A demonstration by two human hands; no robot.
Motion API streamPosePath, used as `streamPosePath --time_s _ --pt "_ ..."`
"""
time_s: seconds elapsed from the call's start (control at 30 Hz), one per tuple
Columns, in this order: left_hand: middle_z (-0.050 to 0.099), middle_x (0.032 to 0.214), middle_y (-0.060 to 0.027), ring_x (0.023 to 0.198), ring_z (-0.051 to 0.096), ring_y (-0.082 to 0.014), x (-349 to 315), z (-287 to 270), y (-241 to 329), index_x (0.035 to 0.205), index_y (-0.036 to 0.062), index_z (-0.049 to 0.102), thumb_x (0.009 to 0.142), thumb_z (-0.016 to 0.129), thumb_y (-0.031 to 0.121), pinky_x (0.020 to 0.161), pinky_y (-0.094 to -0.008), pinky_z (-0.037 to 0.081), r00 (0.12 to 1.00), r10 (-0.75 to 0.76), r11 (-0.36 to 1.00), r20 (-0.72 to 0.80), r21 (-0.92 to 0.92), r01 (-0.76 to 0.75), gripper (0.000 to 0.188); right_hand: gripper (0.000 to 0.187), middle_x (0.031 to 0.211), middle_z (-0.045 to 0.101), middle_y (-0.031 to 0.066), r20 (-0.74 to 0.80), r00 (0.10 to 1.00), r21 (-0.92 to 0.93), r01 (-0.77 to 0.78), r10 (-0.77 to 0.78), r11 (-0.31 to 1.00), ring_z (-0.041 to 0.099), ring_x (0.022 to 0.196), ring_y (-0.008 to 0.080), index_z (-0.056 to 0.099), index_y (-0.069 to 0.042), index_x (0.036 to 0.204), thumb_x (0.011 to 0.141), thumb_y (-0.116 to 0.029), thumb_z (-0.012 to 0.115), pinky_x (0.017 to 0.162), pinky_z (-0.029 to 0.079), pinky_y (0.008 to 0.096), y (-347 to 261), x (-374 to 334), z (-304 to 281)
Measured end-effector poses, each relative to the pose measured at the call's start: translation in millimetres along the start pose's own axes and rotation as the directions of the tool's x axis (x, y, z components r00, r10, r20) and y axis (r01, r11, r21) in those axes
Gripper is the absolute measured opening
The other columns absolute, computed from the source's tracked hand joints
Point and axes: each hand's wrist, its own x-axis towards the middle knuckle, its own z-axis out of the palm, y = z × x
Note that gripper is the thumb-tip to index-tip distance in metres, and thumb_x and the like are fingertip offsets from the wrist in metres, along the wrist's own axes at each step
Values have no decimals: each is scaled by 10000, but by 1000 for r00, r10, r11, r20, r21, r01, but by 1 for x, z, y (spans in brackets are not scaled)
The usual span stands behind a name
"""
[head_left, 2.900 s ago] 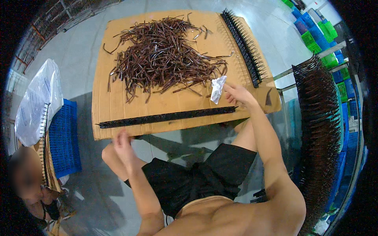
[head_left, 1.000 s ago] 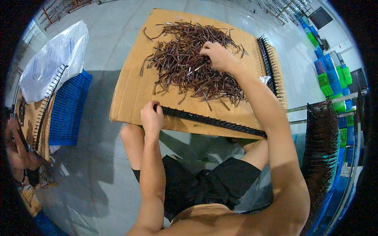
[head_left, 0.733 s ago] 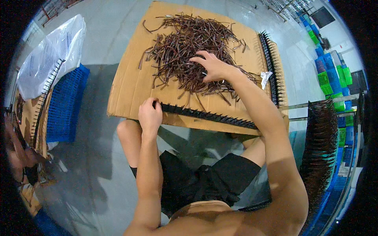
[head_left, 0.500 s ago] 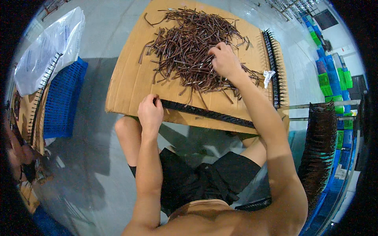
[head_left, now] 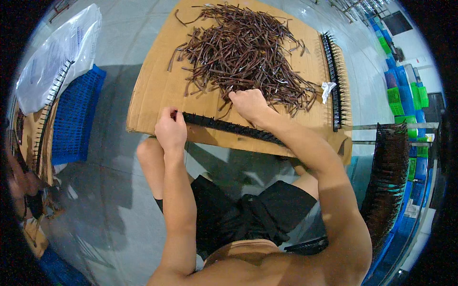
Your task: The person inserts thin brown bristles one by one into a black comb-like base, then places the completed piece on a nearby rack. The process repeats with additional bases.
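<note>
The left hand [head_left: 171, 128] pinches the left end of the black strip [head_left: 224, 125] near the cardboard's [head_left: 152, 86] front edge, while the right hand [head_left: 249, 104], whose grip I cannot tell, is at the brown pile's [head_left: 243, 52] near side, where tangling could perhaps spoil a pull.

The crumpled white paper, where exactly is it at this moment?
In the head view, the crumpled white paper is on the right part of the cardboard, just left of the right-hand spiked black bar and right of the brown strips.
</note>
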Motion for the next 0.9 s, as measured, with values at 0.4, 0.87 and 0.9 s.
streamPosePath --time_s 0.4,0.87,0.9 --pt "701 820 -164 750 691 -279 -8 5 9 901 7 698 855 671 214 699 -351 528 988 -99 973 -117 -219 71 214 385 889 675 169 -49 920 962 -61 389 265 666 762 263 469 -10 1165 843 -108 657 681 512 352 -73 25 -37" --pt "684 801 -177 716 670 -334 -6 -1 3 875 11 683 875 636 175 648 -395 518 993 68 998 -96 2 -68 171 269 878 701 161 -116 944 992 96 310 76 688 797 246 642 14 985 833 -203 690 707 524 341 -105 58 -4" --pt "684 801 -175 715 671 -333 -6 -1 3 873 11 682 876 635 175 649 -395 519 993 71 997 -95 13 -70 171 232 879 695 136 -121 946 990 94 301 102 671 800 205 632 20 984 847 -161 680 715 522 315 -105 58 -3"
